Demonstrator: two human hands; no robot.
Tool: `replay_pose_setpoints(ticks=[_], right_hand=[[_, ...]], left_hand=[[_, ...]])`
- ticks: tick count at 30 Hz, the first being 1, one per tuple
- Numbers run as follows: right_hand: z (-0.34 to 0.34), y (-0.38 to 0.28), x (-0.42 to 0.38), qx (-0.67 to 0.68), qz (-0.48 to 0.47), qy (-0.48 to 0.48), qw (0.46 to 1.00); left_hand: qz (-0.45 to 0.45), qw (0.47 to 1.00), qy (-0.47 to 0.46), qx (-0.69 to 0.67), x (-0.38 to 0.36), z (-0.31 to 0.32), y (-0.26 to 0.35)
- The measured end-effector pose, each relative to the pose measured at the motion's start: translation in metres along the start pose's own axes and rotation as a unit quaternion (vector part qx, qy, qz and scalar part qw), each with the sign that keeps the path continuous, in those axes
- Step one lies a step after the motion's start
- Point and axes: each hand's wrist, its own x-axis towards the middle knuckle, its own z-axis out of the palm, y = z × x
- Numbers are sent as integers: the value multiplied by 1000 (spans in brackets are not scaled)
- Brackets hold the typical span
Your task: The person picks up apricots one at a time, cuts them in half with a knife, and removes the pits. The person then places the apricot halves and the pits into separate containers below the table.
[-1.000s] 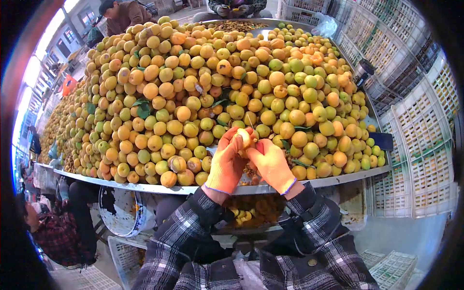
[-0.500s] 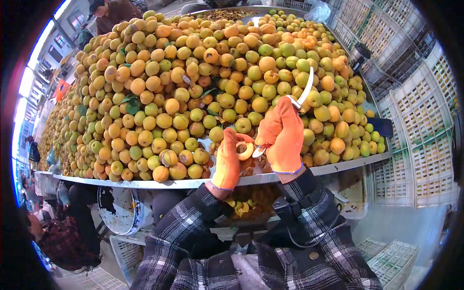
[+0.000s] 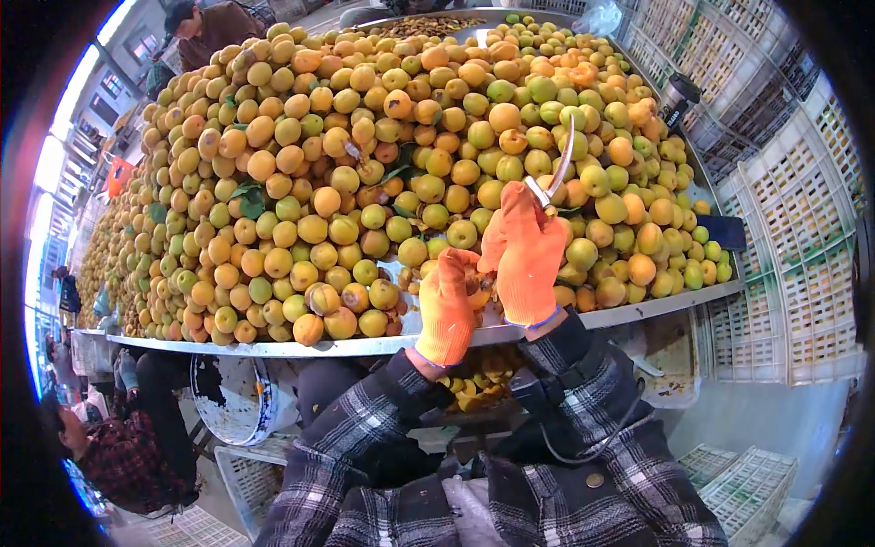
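My left hand [image 3: 447, 305], in an orange knit glove, is closed on an apricot [image 3: 478, 294] that mostly hides between my two hands. Also gloved in orange, my right hand [image 3: 526, 260] grips a knife with a thin curved metal blade [image 3: 567, 155] that sticks up past the knuckles. The tool's other end is hidden by the glove. Both hands meet above the front edge of a metal table [image 3: 383, 345]. Right behind them rises a large heap of yellow-green apricots [image 3: 319, 201].
Cut apricot pieces [image 3: 478, 385] lie below the table edge. A stained white bucket [image 3: 232, 401] stands at lower left. Stacked plastic crates [image 3: 784, 246] line the right side, near a dark cup [image 3: 676, 98] and a dark flat object [image 3: 722, 232]. Other people [image 3: 214, 32] sit around.
My left hand has shifted right to meet the right hand, and the apricot's hollow side no longer shows. The curved blade has tilted slightly and moved left.
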Motion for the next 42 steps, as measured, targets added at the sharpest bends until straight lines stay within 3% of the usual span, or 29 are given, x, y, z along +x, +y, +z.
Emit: replay_pose_setpoints(ticks=[2, 3, 5, 9, 18, 27, 29, 42], right_hand=[[-1, 5, 2, 1, 3, 7, 1000], [-3, 6, 4, 37, 6, 3, 999], [-3, 8, 9, 72, 36, 25, 996], [-6, 15, 16, 100, 92, 74, 988], [-12, 24, 21, 201, 194, 95, 956], [-12, 25, 20, 215, 204, 92, 951], [-12, 25, 20, 218, 207, 92, 949], [-13, 21, 20, 241, 216, 89, 942]], left_hand=[[-84, 994, 1, -67, -5, 3, 14], [-84, 994, 3, -66, -3, 4, 10], [53, 998, 28, -23, 1, 7, -1], [108, 993, 40, -7, 2, 12, -4], [96, 993, 64, -18, 3, 13, -8], [118, 990, 66, -26, 2, 10, -13], [169, 982, 82, 8, 2, 10, -11], [153, 985, 81, 22, -1, 12, -5]])
